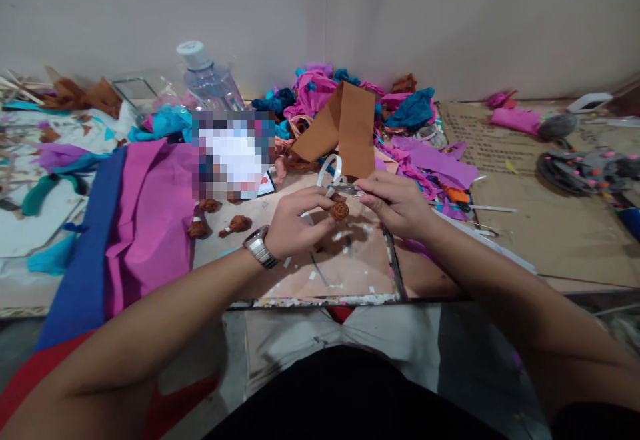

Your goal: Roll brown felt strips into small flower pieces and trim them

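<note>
A brown crepe-paper rose (339, 211) is pinched in the fingers of my left hand (296, 225), which wears a metal watch. A white strip (330, 168) curls up in a loop just above the rose. My right hand (395, 203) is closed on small metal scissors (345, 189), whose blades reach across to the strip beside my left fingertips. Exactly where the blades meet the strip is hard to make out. More brown paper roses (239, 224) lie on the table to the left of my left hand.
Folded brown paper (357, 127) and a heap of pink and blue scraps (315, 93) lie behind my hands. A plastic bottle (213, 83) stands back left. Pink crepe sheets (150, 227) drape over the front edge. Cardboard (510, 227) covers the right side.
</note>
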Available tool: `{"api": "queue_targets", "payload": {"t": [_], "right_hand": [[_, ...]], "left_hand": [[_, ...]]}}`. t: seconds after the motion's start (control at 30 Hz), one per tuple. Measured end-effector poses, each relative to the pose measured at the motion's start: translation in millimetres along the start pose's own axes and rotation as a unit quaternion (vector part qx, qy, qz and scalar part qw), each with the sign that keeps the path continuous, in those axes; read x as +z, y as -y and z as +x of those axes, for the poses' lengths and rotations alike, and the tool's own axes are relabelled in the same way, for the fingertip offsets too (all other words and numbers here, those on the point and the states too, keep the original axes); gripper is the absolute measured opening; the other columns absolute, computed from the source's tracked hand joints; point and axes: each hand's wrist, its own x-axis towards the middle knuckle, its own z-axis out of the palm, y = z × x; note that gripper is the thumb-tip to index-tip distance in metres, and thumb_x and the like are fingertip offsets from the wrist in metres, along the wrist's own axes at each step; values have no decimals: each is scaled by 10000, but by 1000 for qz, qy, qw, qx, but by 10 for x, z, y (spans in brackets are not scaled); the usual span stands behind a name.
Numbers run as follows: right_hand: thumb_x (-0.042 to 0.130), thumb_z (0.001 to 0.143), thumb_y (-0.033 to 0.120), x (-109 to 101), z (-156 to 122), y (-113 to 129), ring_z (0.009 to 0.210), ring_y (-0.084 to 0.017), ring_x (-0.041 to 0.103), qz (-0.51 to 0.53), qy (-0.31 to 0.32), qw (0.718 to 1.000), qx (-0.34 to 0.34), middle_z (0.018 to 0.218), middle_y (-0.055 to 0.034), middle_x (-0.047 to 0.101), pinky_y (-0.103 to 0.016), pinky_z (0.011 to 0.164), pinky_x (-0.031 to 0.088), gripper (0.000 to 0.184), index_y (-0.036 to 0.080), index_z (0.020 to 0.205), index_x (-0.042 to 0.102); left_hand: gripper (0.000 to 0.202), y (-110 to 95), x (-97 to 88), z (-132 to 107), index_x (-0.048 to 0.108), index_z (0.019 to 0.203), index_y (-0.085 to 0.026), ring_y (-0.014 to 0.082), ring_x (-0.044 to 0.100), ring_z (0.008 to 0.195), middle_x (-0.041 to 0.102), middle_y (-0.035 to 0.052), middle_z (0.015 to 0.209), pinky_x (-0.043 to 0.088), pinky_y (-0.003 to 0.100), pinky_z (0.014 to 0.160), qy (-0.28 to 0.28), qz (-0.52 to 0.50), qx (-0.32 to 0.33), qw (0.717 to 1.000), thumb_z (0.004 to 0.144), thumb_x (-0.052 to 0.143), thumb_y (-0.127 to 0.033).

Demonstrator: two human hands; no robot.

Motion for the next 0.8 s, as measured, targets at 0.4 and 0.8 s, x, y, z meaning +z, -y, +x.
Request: {"api": "queue_targets", "payload": {"t": [0.4,0.8], "right_hand": [[571,1079,355,-7,7,23,756,-155,600,1,-3,1000,-10,825,-28,607,-281,706,472,274,179,1204,739],[544,1087,382,-32,19,54,740,-161,603,-2,3,1000,0,816,-28,603,-288,690,466,289,191,1161,749]], "left_hand": [[66,-11,4,-2,787,927,-202,194,774,920,822,82,995,611,339,849,-5,0,5,1000,889,758,-247],[86,-17,-2,8,783,913,-212,193,771,906,823,73,982,610,351,835,-3,-3,-5,1000,905,753,-292]]}}
